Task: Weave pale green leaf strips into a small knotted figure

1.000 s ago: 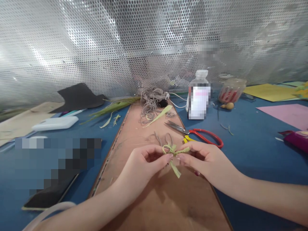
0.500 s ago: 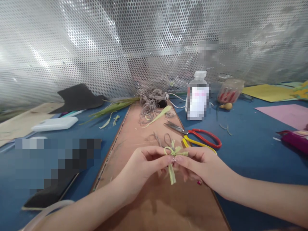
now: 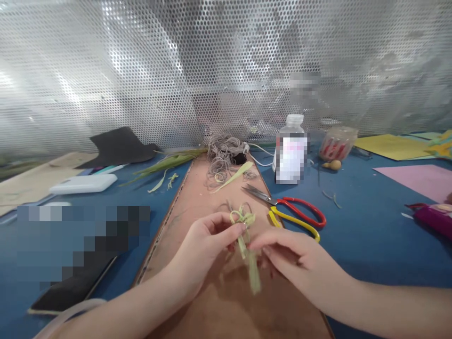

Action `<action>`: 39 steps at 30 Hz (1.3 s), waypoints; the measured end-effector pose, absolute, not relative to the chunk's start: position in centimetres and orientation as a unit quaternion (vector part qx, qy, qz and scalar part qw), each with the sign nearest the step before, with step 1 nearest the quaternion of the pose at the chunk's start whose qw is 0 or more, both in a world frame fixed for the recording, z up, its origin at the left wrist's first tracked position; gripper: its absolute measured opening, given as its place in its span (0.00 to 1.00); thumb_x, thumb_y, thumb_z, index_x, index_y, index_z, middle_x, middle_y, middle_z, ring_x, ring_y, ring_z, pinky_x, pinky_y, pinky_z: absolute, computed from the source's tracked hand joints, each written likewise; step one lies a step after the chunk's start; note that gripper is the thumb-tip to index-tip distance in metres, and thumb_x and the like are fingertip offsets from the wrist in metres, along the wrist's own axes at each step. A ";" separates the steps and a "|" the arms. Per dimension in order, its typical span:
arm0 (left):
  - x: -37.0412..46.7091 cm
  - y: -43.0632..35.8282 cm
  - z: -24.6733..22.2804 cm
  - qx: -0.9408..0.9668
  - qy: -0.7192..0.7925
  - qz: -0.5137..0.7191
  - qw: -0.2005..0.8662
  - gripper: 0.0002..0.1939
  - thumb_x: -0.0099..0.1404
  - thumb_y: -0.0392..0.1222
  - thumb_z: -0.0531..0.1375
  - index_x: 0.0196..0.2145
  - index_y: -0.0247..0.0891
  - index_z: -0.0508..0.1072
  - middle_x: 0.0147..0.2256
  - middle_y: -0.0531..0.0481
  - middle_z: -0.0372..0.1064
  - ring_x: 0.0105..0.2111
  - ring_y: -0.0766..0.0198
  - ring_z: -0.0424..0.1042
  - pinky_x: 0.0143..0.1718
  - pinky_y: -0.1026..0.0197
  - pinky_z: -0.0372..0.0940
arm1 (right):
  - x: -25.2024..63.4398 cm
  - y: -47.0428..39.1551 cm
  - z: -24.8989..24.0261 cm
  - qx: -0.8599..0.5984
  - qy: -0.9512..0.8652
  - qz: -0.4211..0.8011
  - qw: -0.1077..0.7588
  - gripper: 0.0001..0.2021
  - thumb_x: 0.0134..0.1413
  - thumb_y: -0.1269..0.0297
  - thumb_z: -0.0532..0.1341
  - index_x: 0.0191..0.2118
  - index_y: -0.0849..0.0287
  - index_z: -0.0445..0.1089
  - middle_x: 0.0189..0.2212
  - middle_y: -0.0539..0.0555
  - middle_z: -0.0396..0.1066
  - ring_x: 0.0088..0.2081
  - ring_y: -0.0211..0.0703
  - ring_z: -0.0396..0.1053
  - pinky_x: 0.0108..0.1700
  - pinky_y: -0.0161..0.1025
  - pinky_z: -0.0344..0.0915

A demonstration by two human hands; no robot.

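A small bow (image 3: 243, 217) of pale green leaf strips, perhaps corn husk, is pinched between the thumb and fingers of my left hand (image 3: 208, 242). Thin grey string loops show behind it. Two strip tails hang below the bow, and the longer tail (image 3: 253, 273) is smeared by motion. Close to the tails on the right is my right hand (image 3: 300, 259), its index finger and thumb apart, with the other fingers partly hidden beneath. Just beyond it lie scissors (image 3: 273, 201) with one red and one yellow handle, blades apart.
Tangled grey string (image 3: 226, 150) lies on the brown board (image 3: 197, 193) with a loose leaf strip (image 3: 235, 176). A bottle (image 3: 294, 125), a clear jar (image 3: 339, 143), coloured paper (image 3: 391, 146) and a purple pouch (image 3: 432, 219) stand or lie rightward. Leftward are long green leaves (image 3: 165, 162) and a white case (image 3: 84, 183).
My right hand has come off the bow and moved slightly down and right. The bow stays pinched in my left hand, shifted slightly left, and a longer tail now swings below it.
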State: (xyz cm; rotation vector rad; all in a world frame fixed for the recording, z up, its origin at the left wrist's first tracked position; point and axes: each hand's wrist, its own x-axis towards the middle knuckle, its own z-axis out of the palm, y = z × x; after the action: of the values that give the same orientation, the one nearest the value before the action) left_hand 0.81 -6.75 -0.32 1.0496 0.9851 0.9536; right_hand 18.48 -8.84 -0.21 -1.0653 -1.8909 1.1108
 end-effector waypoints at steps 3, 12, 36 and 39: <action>0.9 -6.8 -0.4 0.489 0.419 0.419 0.640 0.07 0.54 0.40 0.62 0.27 0.34 0.70 0.25 0.53 0.65 0.25 0.71 0.62 0.30 0.66 0.57 | 18.5 -8.6 -0.4 -0.398 -0.782 0.357 0.320 0.13 0.50 0.78 0.53 0.35 0.55 0.70 0.31 0.48 0.71 0.32 0.34 0.68 0.34 0.29 0.66; 1.0 -6.8 -0.3 0.532 0.427 0.388 0.620 0.07 0.53 0.40 0.61 0.25 0.33 0.70 0.24 0.54 0.64 0.24 0.71 0.59 0.27 0.67 0.54 | 19.1 -8.5 -0.6 -0.279 -0.896 0.048 0.342 0.13 0.56 0.73 0.52 0.45 0.55 0.66 0.38 0.51 0.71 0.39 0.38 0.66 0.43 0.34 0.65; 1.5 -7.1 -0.7 0.558 0.436 0.325 0.627 0.09 0.51 0.43 0.61 0.26 0.33 0.70 0.21 0.55 0.61 0.21 0.71 0.56 0.24 0.67 0.50 | 19.5 -8.6 1.1 -0.251 -0.907 -0.036 0.336 0.08 0.57 0.73 0.52 0.39 0.59 0.67 0.31 0.53 0.70 0.32 0.38 0.63 0.35 0.35 0.63; 1.4 -7.1 -0.6 0.589 0.429 0.326 0.603 0.07 0.52 0.41 0.60 0.24 0.33 0.69 0.21 0.55 0.60 0.22 0.70 0.56 0.25 0.67 0.51 | 19.5 -8.0 0.7 -0.274 -0.887 0.054 0.367 0.08 0.53 0.76 0.55 0.37 0.58 0.67 0.34 0.53 0.67 0.36 0.37 0.64 0.39 0.34 0.64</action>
State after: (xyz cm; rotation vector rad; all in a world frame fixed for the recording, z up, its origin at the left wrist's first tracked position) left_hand 1.38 -7.12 -0.61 1.3636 0.9929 0.7540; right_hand 19.46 -7.95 0.68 -0.7030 -2.2802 0.1391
